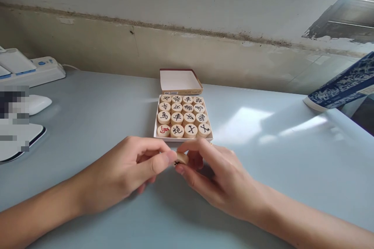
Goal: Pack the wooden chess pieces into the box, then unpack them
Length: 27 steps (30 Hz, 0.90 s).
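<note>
Both hands, left hand [122, 171] and right hand [216, 175], are pinching one wooden disc [181, 158] in narrow fingers just before the box [183, 137], needing a steady lift next.

You face a pale blue-grey counter [87, 124] that runs back to the wall. Near its middle lies an open box [183, 137] of round wooden pieces, its lid [179, 81] touching it on the wall side. Well to the box's left lie white devices [32, 71]. Far to its right a blue patterned book [341, 87] rests at the edge.
</note>
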Tool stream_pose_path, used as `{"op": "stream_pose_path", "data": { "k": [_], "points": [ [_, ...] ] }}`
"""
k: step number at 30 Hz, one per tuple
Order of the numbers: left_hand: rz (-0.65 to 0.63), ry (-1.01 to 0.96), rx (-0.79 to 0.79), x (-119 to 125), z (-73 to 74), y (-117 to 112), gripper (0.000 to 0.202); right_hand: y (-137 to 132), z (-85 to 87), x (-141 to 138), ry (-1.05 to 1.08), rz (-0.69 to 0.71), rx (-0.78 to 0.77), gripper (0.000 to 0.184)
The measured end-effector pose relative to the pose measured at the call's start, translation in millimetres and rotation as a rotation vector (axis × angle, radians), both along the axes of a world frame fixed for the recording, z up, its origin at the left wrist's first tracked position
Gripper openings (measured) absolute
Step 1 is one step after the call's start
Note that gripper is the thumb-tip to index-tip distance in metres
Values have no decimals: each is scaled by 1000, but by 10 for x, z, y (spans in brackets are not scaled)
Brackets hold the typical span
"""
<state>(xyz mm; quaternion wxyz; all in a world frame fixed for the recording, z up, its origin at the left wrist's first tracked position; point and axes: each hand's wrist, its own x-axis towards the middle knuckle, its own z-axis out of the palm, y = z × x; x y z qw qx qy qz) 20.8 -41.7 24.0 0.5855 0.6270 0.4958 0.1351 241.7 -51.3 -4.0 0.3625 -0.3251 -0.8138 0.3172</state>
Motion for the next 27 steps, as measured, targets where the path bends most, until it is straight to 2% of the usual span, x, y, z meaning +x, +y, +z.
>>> {"op": "stream_pose_path", "data": {
  "k": [3,9,15,19,23,27],
  "points": [
    [-5,5,-104,-16,-29,2,61,-5,-20,10,-1,32,17,12],
    [-31,-155,-243,-3,-44,54,40,2,-36,23,13,53,54,14],
    [-27,-164,-166,-1,11,46,35,-11,-6,23,11,39,72,14],
    [-20,-137,-79,18,0,29,33,-4,10,8,21,25,-40,25],
    [-19,-72,-25,13,-44,27,34,16,18,-1,27,32,-107,21],
    [-14,-58,-62,-14,-53,36,39,23,14,4,43,25,-124,14]
  ]
}}
